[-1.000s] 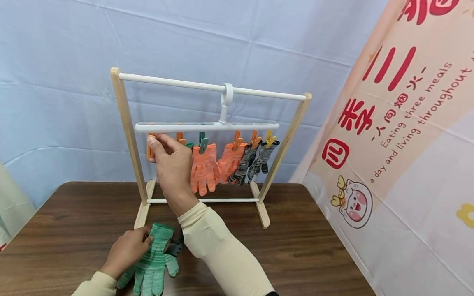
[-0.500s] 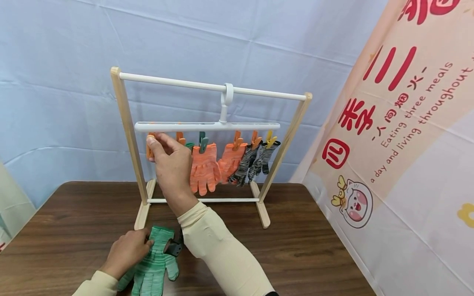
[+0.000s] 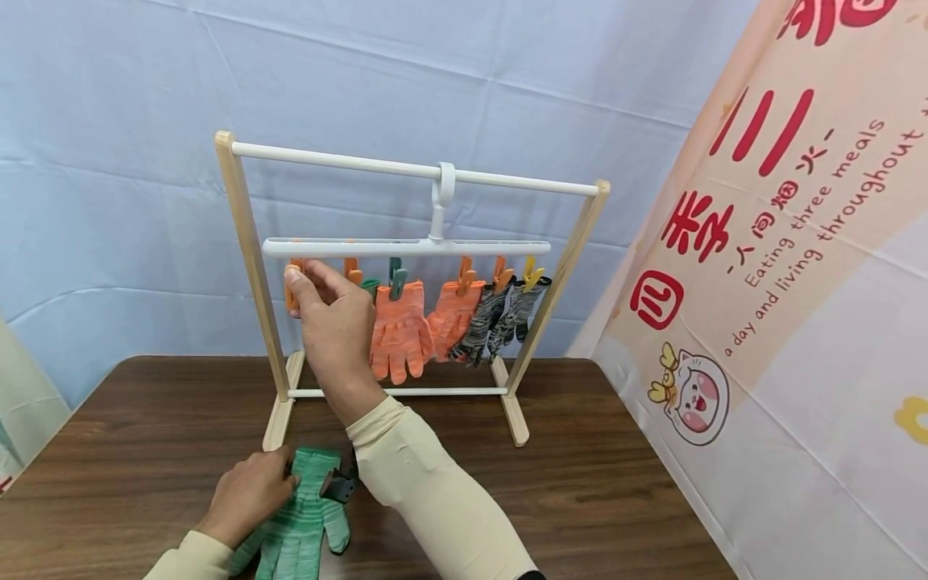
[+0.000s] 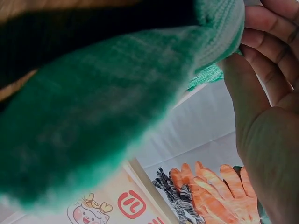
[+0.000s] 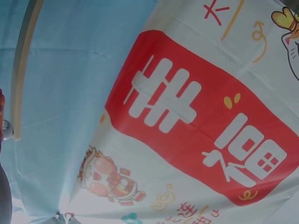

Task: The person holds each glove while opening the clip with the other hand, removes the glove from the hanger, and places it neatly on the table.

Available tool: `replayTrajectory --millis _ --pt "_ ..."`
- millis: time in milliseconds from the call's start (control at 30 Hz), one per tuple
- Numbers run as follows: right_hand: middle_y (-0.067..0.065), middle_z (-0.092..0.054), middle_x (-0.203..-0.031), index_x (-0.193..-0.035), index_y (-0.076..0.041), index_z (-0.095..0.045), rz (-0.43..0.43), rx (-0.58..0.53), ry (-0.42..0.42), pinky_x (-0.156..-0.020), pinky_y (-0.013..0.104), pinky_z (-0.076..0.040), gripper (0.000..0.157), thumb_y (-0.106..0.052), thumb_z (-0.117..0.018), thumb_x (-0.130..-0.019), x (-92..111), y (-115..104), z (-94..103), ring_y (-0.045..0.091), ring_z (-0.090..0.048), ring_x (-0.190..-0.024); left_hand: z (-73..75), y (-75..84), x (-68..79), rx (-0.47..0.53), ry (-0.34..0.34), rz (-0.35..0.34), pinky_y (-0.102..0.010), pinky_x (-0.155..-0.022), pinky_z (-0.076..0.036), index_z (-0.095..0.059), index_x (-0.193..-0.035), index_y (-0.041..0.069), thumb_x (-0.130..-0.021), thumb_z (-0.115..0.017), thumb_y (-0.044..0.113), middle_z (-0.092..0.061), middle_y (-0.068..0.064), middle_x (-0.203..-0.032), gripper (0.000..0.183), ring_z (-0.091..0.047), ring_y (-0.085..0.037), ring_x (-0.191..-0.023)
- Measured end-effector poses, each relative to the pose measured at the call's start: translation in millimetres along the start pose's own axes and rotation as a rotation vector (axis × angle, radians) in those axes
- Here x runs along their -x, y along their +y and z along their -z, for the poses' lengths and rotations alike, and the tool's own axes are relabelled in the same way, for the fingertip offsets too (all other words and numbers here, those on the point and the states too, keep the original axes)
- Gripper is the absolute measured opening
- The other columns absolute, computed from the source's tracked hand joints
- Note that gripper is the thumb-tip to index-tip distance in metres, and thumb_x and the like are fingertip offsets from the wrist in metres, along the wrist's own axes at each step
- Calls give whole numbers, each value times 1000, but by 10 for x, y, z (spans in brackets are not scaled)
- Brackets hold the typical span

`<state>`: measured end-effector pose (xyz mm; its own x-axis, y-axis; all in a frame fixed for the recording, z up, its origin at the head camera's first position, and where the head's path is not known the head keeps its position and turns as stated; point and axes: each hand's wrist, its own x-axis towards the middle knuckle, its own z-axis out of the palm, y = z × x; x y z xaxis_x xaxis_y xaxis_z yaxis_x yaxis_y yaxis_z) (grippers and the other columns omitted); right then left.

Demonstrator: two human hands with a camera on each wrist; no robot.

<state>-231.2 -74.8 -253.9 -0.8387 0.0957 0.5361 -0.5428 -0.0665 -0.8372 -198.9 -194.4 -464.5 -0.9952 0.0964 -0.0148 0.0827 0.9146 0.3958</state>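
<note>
- Currently my right hand (image 3: 337, 326) is just under the left end of the white hanger (image 3: 406, 249), thumb and fingertips brought close together to pinch an orange clothespin (image 3: 291, 302) that hangs from it; my right wrist view barely catches the hand at its edge.
- Well below the hanger's left end, and nearer to me, my left hand (image 3: 250, 491) pinches the cuff of a green knit glove (image 3: 308, 503), my thumb against one side of the cloth and my fingers behind it.
- That glove hangs with its fingers towards me, lower than the hanger; I cannot tell how much of it touches the wooden tabletop (image 3: 616, 491).
- Along the hanger's underside, just right of the clothespin I hold, is a second orange peg (image 3: 352, 270), then a dark green peg (image 3: 397, 283) gripping an orange glove (image 3: 399, 338).
- Right of the hanger's hook, another orange glove (image 3: 451, 322) and two black-and-grey gloves hang below, the outer (image 3: 518, 310) from a yellow peg (image 3: 532, 278) near the hanger's right end.
- Above and around the hanger stands a wooden rack (image 3: 250, 274), whose white top rail (image 3: 333, 162) carries the hook.
- Behind the hanger is a pale blue cloth (image 3: 362, 72); to its right, a printed banner (image 3: 761, 258) with red characters.
</note>
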Motion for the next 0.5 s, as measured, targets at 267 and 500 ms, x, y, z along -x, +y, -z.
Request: replayTrajectory --millis 267,500 --pt "-7 -66 -91 -111 -11 -66 31 25 -13 -62 21 -51 31 -28 -65 -85 6 17 5 4 -62 -68 -17 -12 0 -7 10 -4 -35 -42 -31 -57 -80 15 -81 -65 19 -51 0 -60 9 -44 -17 -48" --pt "3 -66 -101 -114 -5 -63 12 3 -31 -65 19 -51 30 -18 -64 -87 46 -143 23 8 -63 -81 -35 -2 -14 -7 13 27 -33 -41 -27 -47 -64 16 -80 -64 19 -44 -1 -54 24 -40 -18 -46"
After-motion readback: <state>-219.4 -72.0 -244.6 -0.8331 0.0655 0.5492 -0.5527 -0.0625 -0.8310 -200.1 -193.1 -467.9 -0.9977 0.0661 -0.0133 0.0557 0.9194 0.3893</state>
